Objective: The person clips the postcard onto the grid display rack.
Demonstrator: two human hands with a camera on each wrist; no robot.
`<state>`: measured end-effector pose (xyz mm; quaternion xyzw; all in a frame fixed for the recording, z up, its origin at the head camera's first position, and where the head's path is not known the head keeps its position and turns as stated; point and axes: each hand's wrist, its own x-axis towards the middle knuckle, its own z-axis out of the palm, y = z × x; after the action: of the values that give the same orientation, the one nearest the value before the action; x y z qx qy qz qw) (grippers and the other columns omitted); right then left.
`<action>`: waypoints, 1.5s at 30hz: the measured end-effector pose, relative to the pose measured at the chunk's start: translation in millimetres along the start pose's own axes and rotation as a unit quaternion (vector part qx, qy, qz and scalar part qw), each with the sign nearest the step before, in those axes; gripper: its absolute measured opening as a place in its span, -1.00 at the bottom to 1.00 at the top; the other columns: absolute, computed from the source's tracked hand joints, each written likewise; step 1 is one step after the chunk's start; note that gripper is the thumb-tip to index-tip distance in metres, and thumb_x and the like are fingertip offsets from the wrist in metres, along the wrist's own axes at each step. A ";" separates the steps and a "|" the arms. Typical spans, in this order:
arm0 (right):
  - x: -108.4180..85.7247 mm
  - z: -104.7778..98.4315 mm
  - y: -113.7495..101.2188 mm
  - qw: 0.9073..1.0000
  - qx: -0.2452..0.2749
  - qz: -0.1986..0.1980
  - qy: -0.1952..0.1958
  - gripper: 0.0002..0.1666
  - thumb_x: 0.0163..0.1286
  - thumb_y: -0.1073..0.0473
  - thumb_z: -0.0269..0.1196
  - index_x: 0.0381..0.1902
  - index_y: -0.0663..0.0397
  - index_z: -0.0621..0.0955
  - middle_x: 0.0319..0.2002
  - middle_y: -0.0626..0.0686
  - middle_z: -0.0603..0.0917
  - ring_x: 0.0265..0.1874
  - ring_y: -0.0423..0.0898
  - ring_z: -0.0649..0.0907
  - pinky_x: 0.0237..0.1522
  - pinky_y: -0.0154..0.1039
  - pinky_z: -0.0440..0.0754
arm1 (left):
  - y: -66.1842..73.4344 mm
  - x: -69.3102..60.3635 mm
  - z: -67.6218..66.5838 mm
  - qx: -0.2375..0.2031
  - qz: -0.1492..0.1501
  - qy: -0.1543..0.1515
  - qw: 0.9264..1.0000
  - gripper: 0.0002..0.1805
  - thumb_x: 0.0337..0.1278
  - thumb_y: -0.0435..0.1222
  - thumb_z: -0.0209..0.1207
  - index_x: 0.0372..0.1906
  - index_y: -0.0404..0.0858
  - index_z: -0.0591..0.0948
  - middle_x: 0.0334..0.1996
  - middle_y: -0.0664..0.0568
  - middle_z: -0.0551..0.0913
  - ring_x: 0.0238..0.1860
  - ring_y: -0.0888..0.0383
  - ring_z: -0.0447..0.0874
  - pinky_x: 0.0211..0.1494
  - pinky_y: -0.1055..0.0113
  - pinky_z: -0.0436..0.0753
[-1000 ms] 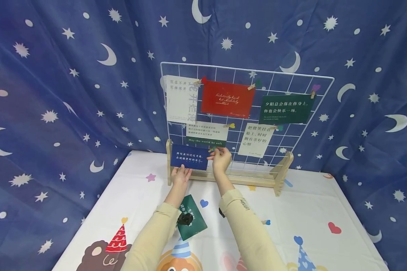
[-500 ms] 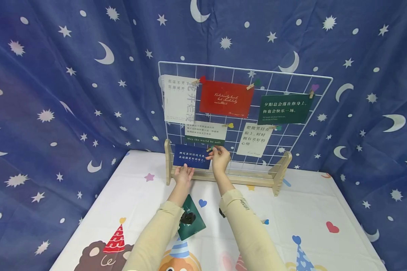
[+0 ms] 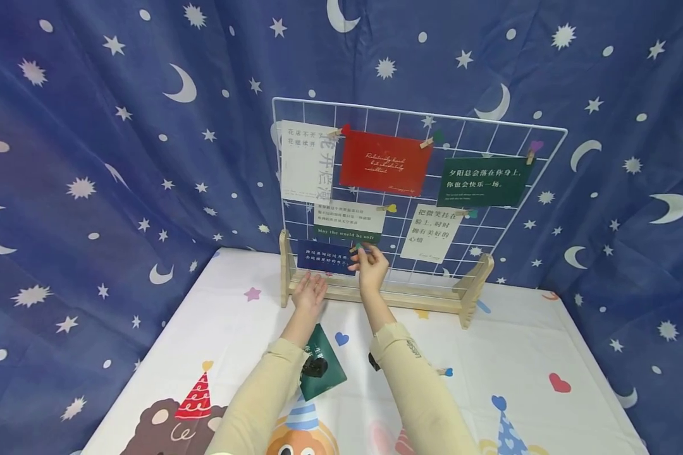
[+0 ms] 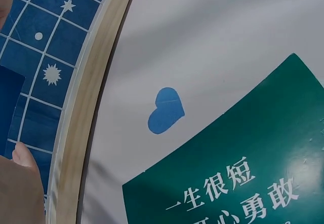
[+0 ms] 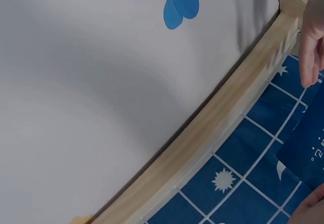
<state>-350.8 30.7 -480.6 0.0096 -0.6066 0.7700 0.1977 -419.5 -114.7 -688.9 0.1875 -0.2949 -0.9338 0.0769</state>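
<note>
A dark blue card (image 3: 321, 255) with white writing lies against the lower left of a white wire grid (image 3: 467, 243). At its upper right corner shows a small wooden clothespin (image 3: 355, 248), which my right hand (image 3: 371, 270) pinches; the fingertips partly cover it. Just under the card's lower edge is my left hand (image 3: 310, 292), its fingers straight and pointing up. In the right wrist view, the left hand (image 5: 312, 44) has extended fingers beside the blue card (image 5: 306, 145); whether they touch it I cannot tell.
Other cards hang clipped on the grid, among them a red card (image 3: 384, 163) and a green card (image 3: 486, 182). The grid's wooden base (image 3: 398, 302) stands on the white tablecloth (image 3: 523, 354). Below my left wrist lies a loose green card (image 3: 327, 373); a blue-heart clothespin (image 3: 446, 372) lies right.
The blue card has shifted right and back against the grid. My left hand has come away from its face to just below it. The right hand stays at the card's upper right corner.
</note>
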 end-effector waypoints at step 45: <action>-44.7 -58.5 -14.3 1.000 -0.016 0.010 -0.018 -0.72 0.27 0.46 0.16 -0.12 0.66 0.48 -0.46 0.59 0.53 -0.82 -0.30 0.53 -0.67 -0.49 0.59 | 80.0 -200.5 77.4 0.198 -0.084 -0.009 0.977 -0.42 0.44 -0.12 -0.13 0.38 -0.37 0.18 -0.10 -0.04 0.53 0.04 0.06 0.53 0.38 0.07 0.38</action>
<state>-291.9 75.1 -494.1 0.0145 -0.6226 0.7616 0.1789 -263.5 -88.5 -522.9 0.2150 -0.4577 -0.8616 -0.0429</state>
